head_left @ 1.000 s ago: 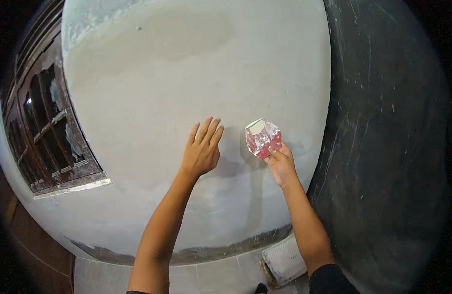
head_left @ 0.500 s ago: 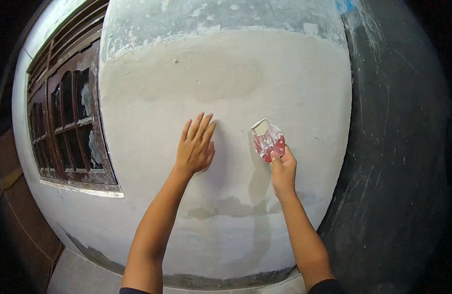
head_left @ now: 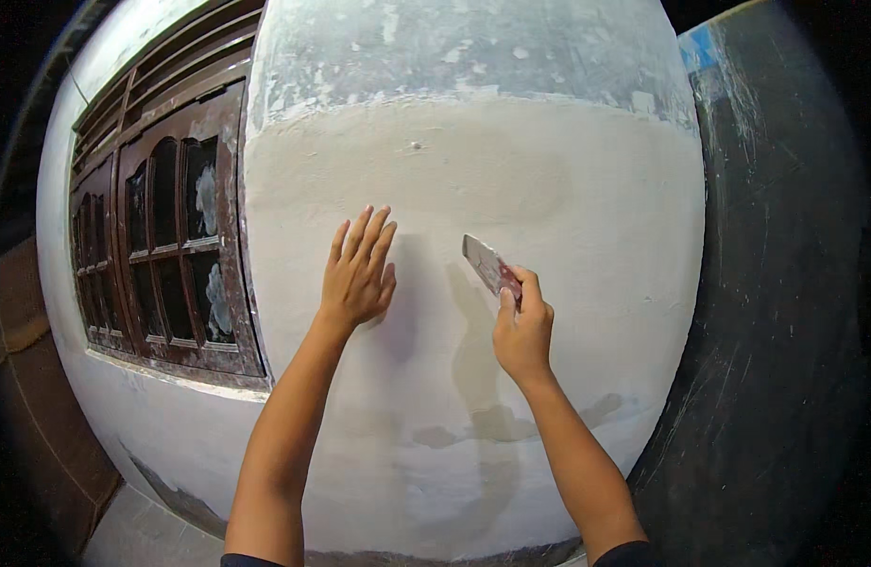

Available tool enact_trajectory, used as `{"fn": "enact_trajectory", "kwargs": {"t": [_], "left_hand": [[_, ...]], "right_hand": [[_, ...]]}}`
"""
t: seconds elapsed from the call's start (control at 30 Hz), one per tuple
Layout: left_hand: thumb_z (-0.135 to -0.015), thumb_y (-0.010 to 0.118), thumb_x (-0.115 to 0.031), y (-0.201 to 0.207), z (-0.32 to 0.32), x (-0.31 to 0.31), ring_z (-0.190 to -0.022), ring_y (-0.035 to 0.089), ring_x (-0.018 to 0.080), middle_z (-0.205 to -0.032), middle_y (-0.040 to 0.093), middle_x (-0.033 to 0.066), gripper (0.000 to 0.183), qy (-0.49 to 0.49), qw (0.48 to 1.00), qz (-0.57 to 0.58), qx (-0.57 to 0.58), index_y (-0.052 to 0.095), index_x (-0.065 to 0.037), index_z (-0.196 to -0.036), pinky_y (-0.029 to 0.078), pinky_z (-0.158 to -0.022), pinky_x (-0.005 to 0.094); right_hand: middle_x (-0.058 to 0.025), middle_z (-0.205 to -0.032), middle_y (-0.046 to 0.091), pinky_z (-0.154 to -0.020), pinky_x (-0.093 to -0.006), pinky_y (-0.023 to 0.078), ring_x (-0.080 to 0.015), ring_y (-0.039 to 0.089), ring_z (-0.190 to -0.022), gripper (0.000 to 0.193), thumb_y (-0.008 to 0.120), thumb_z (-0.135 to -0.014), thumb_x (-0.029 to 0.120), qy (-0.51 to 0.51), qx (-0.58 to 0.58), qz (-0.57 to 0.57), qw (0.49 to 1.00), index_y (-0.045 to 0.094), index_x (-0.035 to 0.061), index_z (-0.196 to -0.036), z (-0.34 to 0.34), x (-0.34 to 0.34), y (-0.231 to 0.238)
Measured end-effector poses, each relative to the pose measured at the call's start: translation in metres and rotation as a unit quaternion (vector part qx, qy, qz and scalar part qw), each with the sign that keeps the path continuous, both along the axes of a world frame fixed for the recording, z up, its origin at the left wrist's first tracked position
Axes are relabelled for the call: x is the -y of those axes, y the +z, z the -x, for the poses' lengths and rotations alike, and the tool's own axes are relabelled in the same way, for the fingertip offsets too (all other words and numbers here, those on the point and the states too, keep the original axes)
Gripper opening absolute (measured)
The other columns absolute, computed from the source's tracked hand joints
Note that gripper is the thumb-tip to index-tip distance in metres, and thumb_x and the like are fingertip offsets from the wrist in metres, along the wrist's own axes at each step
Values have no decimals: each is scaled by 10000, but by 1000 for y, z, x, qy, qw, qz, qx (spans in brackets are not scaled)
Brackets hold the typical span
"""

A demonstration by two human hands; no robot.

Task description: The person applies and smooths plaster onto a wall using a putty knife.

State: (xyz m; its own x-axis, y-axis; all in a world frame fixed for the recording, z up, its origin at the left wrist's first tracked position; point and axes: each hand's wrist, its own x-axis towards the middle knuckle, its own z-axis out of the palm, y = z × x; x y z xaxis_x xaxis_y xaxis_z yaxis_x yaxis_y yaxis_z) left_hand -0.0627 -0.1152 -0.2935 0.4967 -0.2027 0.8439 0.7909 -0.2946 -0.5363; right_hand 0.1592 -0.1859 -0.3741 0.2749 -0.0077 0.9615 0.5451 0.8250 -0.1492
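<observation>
My right hand (head_left: 524, 326) grips a red, hand-sized putty scraper (head_left: 490, 266) smeared with white filler. The scraper is tilted nearly edge-on, its broad end pointing up and left. To its left, my left hand (head_left: 357, 271) is open, fingers stretched upward and palm toward the wall. Both hands are in front of the wall (head_left: 587, 274), which has a smooth, pale filler coat. Whether the left fingertips or the scraper touch the wall, I cannot tell. Shadows of hand and scraper fall on the coat.
A dark brown wooden window (head_left: 171, 236) with several panes and slats above is set in the wall at left. Bare bluish-grey patchy plaster (head_left: 473, 47) lies above the coat. A dark scratched panel (head_left: 785, 283) stands at right. Grey floor (head_left: 152, 534) shows at lower left.
The scraper has turned from showing its broad face to nearly edge-on, and my right hand has shifted left. My left hand moved slightly left and up. The view has shifted, with the window farther right.
</observation>
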Motion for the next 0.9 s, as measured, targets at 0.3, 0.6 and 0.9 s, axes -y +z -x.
{"fn": "enact_trajectory", "kwargs": {"t": [0.3, 0.6, 0.9], "left_hand": [[-782, 578, -205, 84, 103, -53, -1461, 225, 330, -1538, 324, 162, 709, -51, 998, -4, 37, 363, -22, -1432, 124, -1193, 480], [-746, 601, -225, 128, 141, -102, -1470, 198, 340, -1558, 276, 171, 786, -94, 995, 31, 16, 324, -25, -1453, 112, -1192, 494], [-765, 593, -240, 153, 116, -127, -1469, 197, 340, -1557, 285, 157, 778, -165, 985, 37, -17, 313, -32, -1461, 102, -1192, 504]], "right_hand": [[-206, -1074, 690, -857, -373, 553, -342, 680, -1016, 333, 501, -859, -129, -139, 74, -125, 980, 625, -30, -1152, 101, -48, 77], [-211, -1059, 694, -910, -431, 534, -350, 673, -1022, 295, 527, -831, -73, -279, 56, -153, 946, 664, -45, -1091, 159, -104, 123], [-193, -1131, 682, -938, -448, 518, -329, 653, -1091, 313, 562, -838, -43, -392, 26, -174, 903, 675, -14, -1129, 181, -145, 156]]}}
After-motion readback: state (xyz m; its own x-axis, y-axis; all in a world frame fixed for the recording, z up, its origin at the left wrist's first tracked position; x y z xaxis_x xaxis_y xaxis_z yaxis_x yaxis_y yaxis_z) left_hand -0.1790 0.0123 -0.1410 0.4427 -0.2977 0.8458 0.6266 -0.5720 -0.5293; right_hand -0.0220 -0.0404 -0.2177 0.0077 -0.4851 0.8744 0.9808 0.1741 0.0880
